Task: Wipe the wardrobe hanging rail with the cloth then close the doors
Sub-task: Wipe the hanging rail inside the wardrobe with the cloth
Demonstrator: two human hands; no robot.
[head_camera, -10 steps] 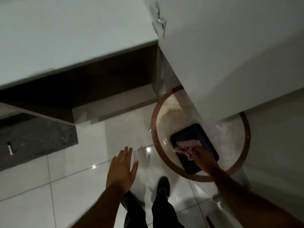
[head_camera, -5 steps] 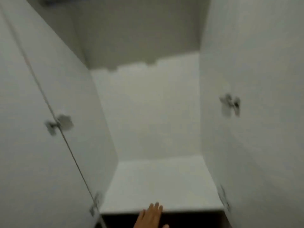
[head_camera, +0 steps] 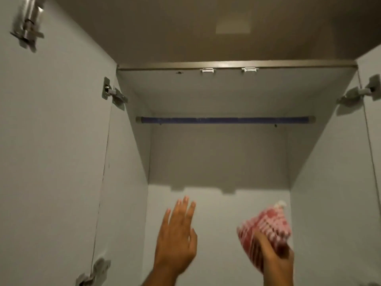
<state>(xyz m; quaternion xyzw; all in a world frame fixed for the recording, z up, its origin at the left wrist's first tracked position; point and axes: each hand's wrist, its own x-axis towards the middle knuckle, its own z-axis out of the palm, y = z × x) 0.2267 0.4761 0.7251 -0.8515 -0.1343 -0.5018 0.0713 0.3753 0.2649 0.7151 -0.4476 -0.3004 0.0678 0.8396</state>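
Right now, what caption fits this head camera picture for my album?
Right hand lifts a red-and-white cloth toward the blue hanging rail; doors open, left hand empty.

The wardrobe interior (head_camera: 218,157) is bare, so open air lies between the raised hands and the hanging rail (head_camera: 224,120), which spans the far upper part from side wall to side wall. Both doors stand swung wide, the left door (head_camera: 51,141) and the right door (head_camera: 374,162) flanking the opening. Only the hinges (head_camera: 114,94) jut slightly inward at the side edges.
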